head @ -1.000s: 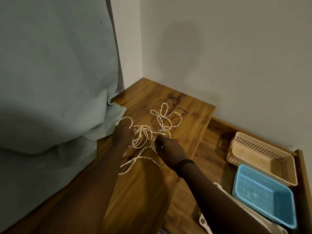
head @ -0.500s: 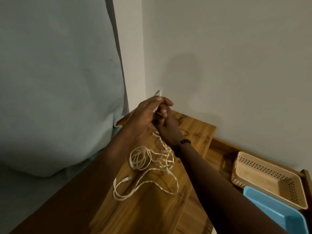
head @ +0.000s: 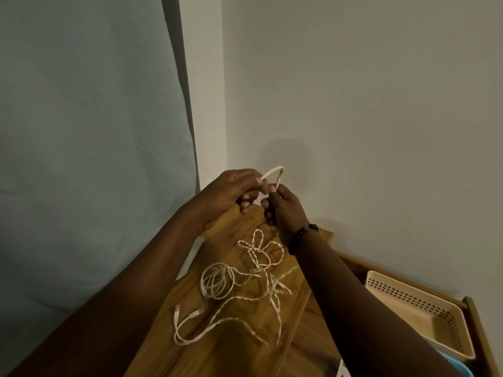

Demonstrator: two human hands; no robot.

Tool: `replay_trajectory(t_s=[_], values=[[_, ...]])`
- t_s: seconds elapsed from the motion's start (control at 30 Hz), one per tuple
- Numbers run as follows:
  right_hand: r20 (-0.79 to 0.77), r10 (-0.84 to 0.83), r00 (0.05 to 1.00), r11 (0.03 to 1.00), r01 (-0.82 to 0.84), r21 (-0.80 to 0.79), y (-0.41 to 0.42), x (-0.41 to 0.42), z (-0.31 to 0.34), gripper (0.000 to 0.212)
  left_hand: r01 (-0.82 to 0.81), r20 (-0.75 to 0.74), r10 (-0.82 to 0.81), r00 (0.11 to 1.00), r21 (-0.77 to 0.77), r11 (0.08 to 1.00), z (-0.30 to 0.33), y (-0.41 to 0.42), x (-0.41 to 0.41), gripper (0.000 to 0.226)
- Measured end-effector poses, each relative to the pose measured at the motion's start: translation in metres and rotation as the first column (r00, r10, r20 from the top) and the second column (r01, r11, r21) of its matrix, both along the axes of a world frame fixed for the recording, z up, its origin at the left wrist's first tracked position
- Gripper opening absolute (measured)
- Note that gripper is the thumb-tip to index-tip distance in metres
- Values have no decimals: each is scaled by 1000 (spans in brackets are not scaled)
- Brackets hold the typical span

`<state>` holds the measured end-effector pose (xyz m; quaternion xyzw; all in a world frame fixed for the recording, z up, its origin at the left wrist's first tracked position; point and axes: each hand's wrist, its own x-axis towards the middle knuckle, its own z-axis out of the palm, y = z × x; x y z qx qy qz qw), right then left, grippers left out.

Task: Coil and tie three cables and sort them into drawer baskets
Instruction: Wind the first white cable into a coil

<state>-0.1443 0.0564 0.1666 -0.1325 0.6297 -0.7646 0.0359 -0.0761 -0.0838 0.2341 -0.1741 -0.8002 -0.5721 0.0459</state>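
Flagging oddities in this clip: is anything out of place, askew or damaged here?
Nothing looks damaged. The white cables lie in a loose tangle on the wooden top, only one part coiled. Both hands, left hand and right hand, pinch a raised loop.

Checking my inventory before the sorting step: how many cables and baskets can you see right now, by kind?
White cables, tangled so the count is uncertain: 3, namely the held cable, the coiled cable and the braided cable
Thin black cord: 1
Baskets: 2, the beige basket and the blue basket, whose corner alone shows
Total: 6
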Motion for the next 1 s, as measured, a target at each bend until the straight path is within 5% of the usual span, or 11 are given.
replay_trajectory(t_s=[0.13,0.23,0.33,0.43,0.57,0.63,0.73,0.8,0.87,0.93,1.0], values=[[-158,-71,985,981,97,167,11,-6,-18,26,261,256,-293,921,152,953,-15,5,12,40],[-238,140,961,845,9,535,13,1,-20,12,478,78,-542,837,378,792,-7,39,23,41],[-65,415,908,629,-234,742,22,29,-5,32,391,-125,-371,920,366,845,14,55,9,36],[-111,511,852,522,-205,828,47,43,8,40,90,-171,-78,982,66,994,15,40,-16,30],[-376,380,845,594,89,800,97,45,37,27,-59,207,92,974,-162,985,-1,51,-12,38],[-504,328,799,631,212,746,115,51,59,23,-22,254,80,964,-226,974,-3,72,-3,50],[-611,91,786,808,301,507,127,59,90,36,265,439,-258,861,48,963,4,99,16,76],[-603,-100,792,893,339,297,129,65,104,46,473,386,-577,720,334,815,13,115,33,64],[-531,-147,834,937,290,197,123,71,106,46,546,170,-746,643,581,603,25,129,47,40],[-381,-121,917,946,223,236,115,82,97,36,533,-5,-719,695,674,511,33,143,53,29],[-284,-113,952,943,193,271,110,90,85,37,488,-86,-601,795,679,548,35,150,51,27]])
